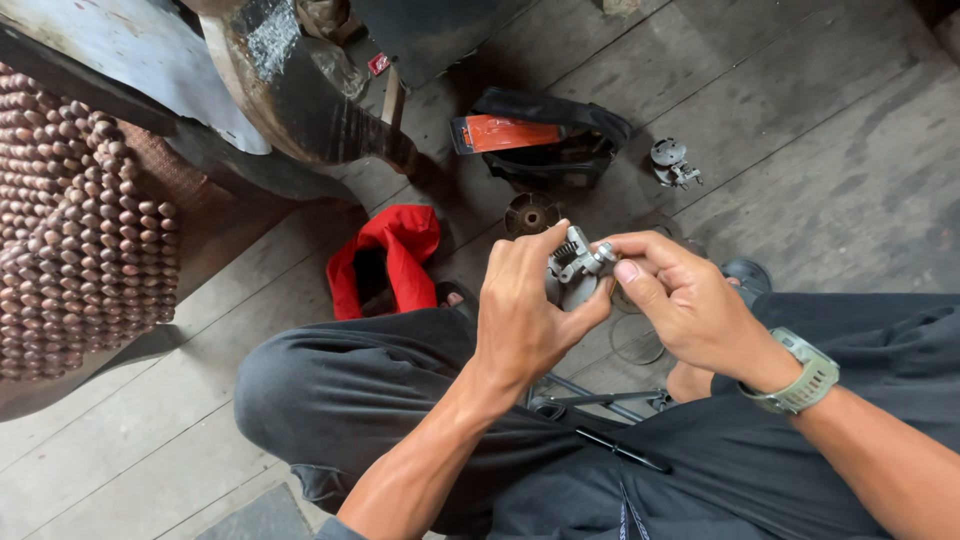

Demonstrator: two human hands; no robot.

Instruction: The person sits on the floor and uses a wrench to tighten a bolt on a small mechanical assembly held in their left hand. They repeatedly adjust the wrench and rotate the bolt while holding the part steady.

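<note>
Both hands are up over your lap on a small grey metal mechanism [577,272]: left hand [525,310] cups its body, right hand [672,295] pinches the top bracket. Looks like you're mid-fitting or freeing that piece. Another similar part [673,163] sits on the wooden floor [850,150]. Next move probably needs steady fingertip pressure.

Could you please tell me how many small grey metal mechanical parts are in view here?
2. One grey metal part is held between the left hand and right hand; another metal part lies on the wooden floor further away. Others may be hidden.
</note>
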